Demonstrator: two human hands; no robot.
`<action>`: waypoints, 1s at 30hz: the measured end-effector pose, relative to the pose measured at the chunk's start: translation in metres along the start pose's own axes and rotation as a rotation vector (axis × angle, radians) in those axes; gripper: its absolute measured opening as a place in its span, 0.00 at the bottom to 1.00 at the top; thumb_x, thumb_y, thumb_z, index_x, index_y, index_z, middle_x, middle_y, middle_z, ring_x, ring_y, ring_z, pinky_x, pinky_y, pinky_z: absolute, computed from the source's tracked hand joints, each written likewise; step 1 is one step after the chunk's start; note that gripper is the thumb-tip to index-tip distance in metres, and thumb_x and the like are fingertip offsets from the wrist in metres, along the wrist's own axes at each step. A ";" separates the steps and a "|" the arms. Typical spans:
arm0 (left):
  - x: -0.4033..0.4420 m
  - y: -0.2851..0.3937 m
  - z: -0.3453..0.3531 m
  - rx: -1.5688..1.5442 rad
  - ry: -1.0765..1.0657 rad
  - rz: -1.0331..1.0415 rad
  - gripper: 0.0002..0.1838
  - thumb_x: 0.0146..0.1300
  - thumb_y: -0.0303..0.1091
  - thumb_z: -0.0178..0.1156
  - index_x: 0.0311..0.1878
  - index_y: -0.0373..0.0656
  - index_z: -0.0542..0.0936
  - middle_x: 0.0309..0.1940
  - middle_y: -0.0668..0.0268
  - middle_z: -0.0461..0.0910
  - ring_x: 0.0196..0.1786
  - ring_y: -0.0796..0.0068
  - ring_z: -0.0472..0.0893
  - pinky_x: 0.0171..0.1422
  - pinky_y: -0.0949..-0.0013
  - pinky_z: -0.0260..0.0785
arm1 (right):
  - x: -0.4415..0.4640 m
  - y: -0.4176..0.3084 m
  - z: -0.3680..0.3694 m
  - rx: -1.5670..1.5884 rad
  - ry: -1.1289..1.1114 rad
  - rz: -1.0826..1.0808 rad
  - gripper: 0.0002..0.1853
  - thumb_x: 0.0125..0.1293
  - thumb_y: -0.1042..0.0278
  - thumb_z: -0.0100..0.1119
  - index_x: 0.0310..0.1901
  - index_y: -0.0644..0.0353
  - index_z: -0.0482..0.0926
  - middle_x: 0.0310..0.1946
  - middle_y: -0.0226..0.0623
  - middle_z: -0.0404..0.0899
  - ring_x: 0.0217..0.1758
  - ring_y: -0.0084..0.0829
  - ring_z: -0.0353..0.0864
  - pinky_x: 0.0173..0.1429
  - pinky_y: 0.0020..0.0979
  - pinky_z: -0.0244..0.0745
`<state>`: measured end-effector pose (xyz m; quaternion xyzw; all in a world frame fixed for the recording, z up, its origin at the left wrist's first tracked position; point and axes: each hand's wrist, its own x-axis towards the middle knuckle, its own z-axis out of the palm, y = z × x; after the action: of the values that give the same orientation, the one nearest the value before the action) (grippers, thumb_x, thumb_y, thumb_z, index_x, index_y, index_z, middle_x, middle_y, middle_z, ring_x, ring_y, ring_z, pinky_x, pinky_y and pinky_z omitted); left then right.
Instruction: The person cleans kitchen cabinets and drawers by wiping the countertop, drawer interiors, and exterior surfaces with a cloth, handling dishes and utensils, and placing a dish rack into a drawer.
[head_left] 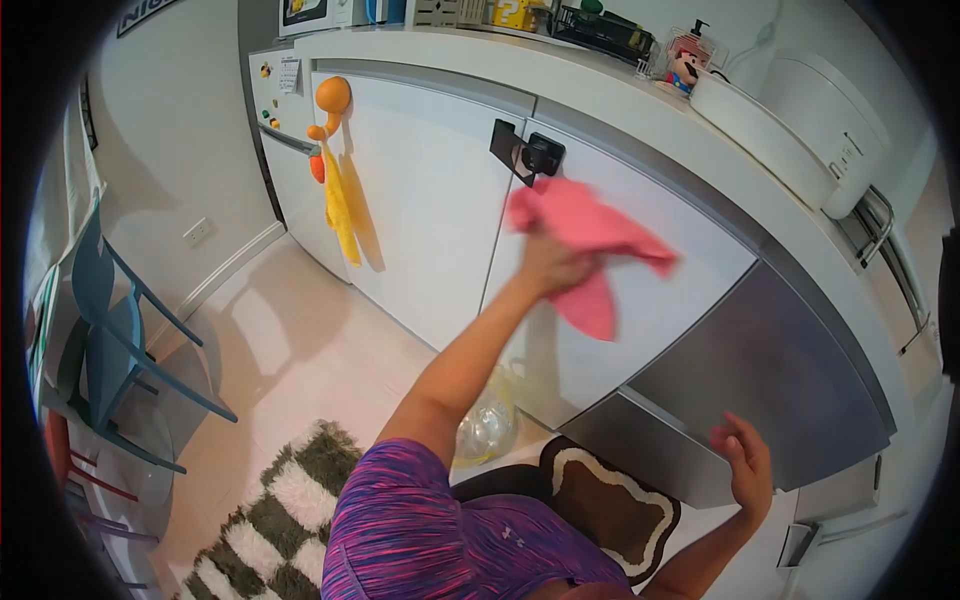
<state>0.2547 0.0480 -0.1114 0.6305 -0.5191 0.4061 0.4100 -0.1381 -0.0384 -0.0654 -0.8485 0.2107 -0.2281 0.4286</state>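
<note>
A pink cloth [590, 225] is bunched in my left hand [553, 265], with its loose ends spread over the white cabinet door [640, 300]. The cloth's upper edge lies just below a black latch [528, 152] that bridges two doors. Blur softens the cloth's edges and my left fingers. My right hand [745, 465] hangs in front of the grey appliance panel [780, 370], its fingers apart and nothing in it.
Above the doors runs a white counter edge [600, 90] carrying a white basin [760, 140]. A yellow cloth [340, 205] hangs from an orange hook [332, 95]. Blue chair [120, 330] at left; clear bag [487, 425], brown mat [615, 510] and checkered rug [290, 510] on the floor.
</note>
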 end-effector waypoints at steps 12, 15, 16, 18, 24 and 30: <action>0.065 -0.220 -0.085 0.220 0.621 -0.190 0.19 0.60 0.47 0.50 0.30 0.36 0.72 0.28 0.52 0.69 0.39 0.53 0.68 0.45 0.53 0.55 | -0.039 0.037 -0.041 -0.091 0.152 0.297 0.26 0.63 0.53 0.49 0.54 0.65 0.66 0.37 0.39 0.75 0.38 0.27 0.75 0.42 0.26 0.69; 0.076 -0.189 -0.088 0.302 0.509 0.012 0.16 0.58 0.44 0.52 0.32 0.39 0.73 0.30 0.54 0.69 0.40 0.55 0.68 0.48 0.52 0.54 | -0.029 0.046 -0.038 -0.156 0.148 0.261 0.24 0.63 0.54 0.49 0.53 0.65 0.68 0.37 0.37 0.75 0.37 0.24 0.73 0.42 0.25 0.69; 0.069 -0.184 -0.076 0.154 0.396 -0.027 0.14 0.57 0.43 0.53 0.33 0.41 0.73 0.32 0.55 0.69 0.40 0.56 0.68 0.50 0.52 0.54 | -0.022 0.047 -0.037 -0.177 0.134 0.239 0.23 0.64 0.56 0.49 0.53 0.66 0.69 0.37 0.36 0.75 0.36 0.23 0.73 0.42 0.25 0.69; 0.040 -0.281 -0.055 0.520 0.393 0.307 0.14 0.56 0.33 0.50 0.47 0.44 0.74 0.41 0.58 0.72 0.47 0.57 0.69 0.56 0.53 0.55 | -0.003 0.040 -0.021 -0.084 0.125 0.257 0.21 0.64 0.58 0.50 0.52 0.66 0.69 0.42 0.39 0.75 0.43 0.26 0.74 0.48 0.26 0.69; 0.010 -0.295 -0.047 0.043 0.223 -0.324 0.18 0.57 0.29 0.48 0.53 0.44 0.72 0.44 0.59 0.73 0.49 0.60 0.70 0.56 0.56 0.58 | 0.031 0.131 0.045 -0.583 0.215 0.153 0.10 0.58 0.66 0.49 0.33 0.65 0.75 0.33 0.44 0.74 0.39 0.45 0.73 0.43 0.38 0.69; -0.052 -0.193 -0.038 -0.238 0.234 -0.587 0.16 0.58 0.31 0.48 0.51 0.43 0.72 0.42 0.60 0.74 0.46 0.62 0.71 0.53 0.59 0.60 | 0.013 0.169 0.082 -0.911 0.427 0.022 0.11 0.49 0.72 0.54 0.36 0.65 0.73 0.35 0.42 0.70 0.44 0.41 0.70 0.52 0.37 0.65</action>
<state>0.4356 0.1248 -0.1659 0.6501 -0.3084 0.2768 0.6369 -0.1082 -0.0862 -0.2454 -0.8815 0.3808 -0.2768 -0.0356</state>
